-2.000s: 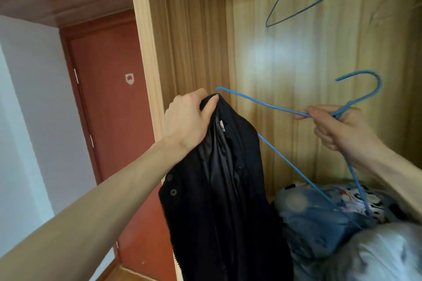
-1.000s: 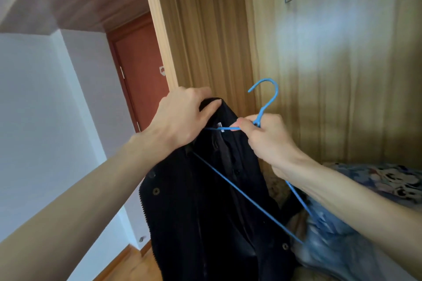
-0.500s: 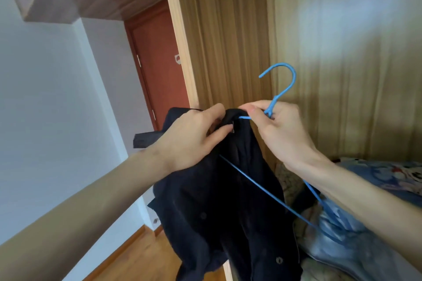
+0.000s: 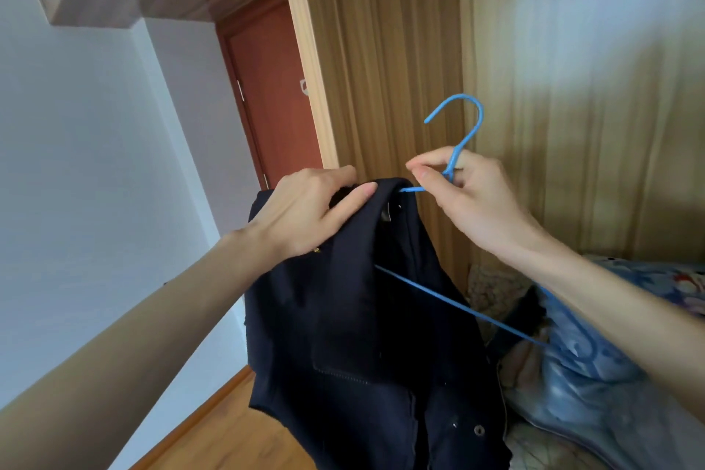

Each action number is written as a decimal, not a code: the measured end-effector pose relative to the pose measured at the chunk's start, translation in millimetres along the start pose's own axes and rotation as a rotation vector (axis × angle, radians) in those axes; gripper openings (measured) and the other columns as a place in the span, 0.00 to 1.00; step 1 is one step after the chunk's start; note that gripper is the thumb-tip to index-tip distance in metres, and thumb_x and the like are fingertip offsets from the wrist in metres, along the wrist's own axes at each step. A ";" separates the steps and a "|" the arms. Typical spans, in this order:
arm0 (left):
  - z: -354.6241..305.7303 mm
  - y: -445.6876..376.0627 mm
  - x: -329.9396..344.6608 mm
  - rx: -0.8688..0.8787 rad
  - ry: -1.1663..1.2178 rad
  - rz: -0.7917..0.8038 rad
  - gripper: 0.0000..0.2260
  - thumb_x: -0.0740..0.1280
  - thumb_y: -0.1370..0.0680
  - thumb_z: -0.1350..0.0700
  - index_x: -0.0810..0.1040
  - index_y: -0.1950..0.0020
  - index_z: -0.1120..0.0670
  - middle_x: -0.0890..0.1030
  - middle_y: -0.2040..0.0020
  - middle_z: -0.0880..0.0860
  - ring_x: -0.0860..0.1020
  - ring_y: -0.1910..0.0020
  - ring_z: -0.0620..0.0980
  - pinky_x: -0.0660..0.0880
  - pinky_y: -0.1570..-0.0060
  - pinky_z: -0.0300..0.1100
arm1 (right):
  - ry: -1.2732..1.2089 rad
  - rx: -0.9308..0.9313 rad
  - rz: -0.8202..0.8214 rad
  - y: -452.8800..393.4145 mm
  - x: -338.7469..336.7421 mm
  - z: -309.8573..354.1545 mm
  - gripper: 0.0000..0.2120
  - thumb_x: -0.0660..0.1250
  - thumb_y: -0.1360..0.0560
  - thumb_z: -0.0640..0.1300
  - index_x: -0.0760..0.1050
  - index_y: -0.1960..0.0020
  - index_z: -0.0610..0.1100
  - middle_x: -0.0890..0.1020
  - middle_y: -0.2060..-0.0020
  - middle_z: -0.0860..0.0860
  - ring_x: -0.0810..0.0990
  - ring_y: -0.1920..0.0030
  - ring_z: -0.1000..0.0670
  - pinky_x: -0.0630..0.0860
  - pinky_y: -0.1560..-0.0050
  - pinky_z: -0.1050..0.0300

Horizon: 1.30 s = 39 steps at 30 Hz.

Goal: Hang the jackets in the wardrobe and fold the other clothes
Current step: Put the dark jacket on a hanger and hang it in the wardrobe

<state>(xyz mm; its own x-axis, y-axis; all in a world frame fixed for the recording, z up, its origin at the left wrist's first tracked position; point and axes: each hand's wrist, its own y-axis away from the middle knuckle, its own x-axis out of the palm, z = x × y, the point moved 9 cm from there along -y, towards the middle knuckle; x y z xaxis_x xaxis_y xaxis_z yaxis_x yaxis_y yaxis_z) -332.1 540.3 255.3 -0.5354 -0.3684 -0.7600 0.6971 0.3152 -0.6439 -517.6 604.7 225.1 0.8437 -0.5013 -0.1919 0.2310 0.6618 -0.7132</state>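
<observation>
Blue wire hanger is pinched at its neck by the right hand, hook up. Its left end sits inside the dark jacket, whose collar the left hand grips; its long axis slants down-right, toward the wardrobe.

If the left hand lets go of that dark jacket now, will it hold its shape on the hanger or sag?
Probably sag: the dark jacket hangs in limp folds below the left hand. It may slide, since only one arm of the thin blue hanger looks threaded. The wire could flex under it.
</observation>
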 end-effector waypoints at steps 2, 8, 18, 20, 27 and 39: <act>8.0 1.5 2.5 -0.050 0.016 -0.001 0.20 0.54 0.15 0.36 0.63 0.63 0.44 0.68 0.72 0.47 0.70 0.70 0.48 0.64 0.68 0.44 | 0.177 -0.008 0.009 -1.9 -0.9 -5.0 0.13 0.67 0.21 0.60 0.79 0.41 0.57 0.79 0.69 0.57 0.75 0.70 0.58 0.70 0.63 0.61; 42.7 14.9 -6.1 -0.261 0.075 -0.045 0.22 0.59 0.15 0.39 0.69 0.63 0.51 0.72 0.71 0.49 0.70 0.69 0.50 0.69 0.65 0.47 | 0.696 -0.675 -0.321 65.6 1.0 38.3 0.11 0.72 0.22 0.45 0.74 0.42 0.45 0.78 0.46 0.47 0.79 0.51 0.41 0.74 0.50 0.45; 47.7 25.9 -28.4 -0.328 0.178 -0.135 0.24 0.61 0.15 0.41 0.68 0.65 0.55 0.66 0.71 0.47 0.63 0.70 0.48 0.62 0.69 0.40 | 1.110 -0.356 0.217 102.7 103.3 -49.1 0.27 0.78 0.33 0.65 0.83 0.48 0.43 0.80 0.72 0.49 0.80 0.76 0.44 0.65 0.78 0.58; 50.7 29.7 -30.2 -0.336 0.192 -0.141 0.25 0.61 0.15 0.40 0.70 0.64 0.57 0.66 0.71 0.46 0.63 0.70 0.46 0.62 0.70 0.39 | 1.107 -0.144 0.212 93.9 101.5 -70.1 0.36 0.76 0.31 0.65 0.75 0.32 0.42 0.84 0.63 0.47 0.84 0.67 0.42 0.68 0.73 0.53; 75.7 60.3 -51.0 -0.452 0.117 -0.202 0.28 0.58 0.20 0.35 0.66 0.67 0.58 0.63 0.75 0.47 0.62 0.72 0.48 0.62 0.70 0.44 | 0.643 0.507 0.346 78.4 64.9 -178.9 0.12 0.68 0.19 0.47 0.71 0.41 0.41 0.82 0.47 0.42 0.83 0.46 0.38 0.77 0.52 0.49; 121.4 126.4 -35.7 -0.634 0.131 -0.083 0.26 0.71 0.26 0.31 0.69 0.68 0.51 0.69 0.76 0.48 0.67 0.75 0.49 0.67 0.70 0.44 | 0.257 0.558 0.186 -1.7 -20.9 -138.8 0.14 0.75 0.35 0.59 0.84 0.51 0.57 0.88 0.60 0.54 0.88 0.59 0.51 0.80 0.56 0.55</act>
<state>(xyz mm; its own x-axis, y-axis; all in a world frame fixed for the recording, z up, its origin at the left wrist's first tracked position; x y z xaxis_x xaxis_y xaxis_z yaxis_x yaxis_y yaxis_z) -166.9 487.1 211.7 -0.6567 -0.3168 -0.6844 0.2559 0.7600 -0.5974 -602.9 536.7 136.7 0.7670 -0.4220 -0.4832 0.3682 0.9064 -0.2072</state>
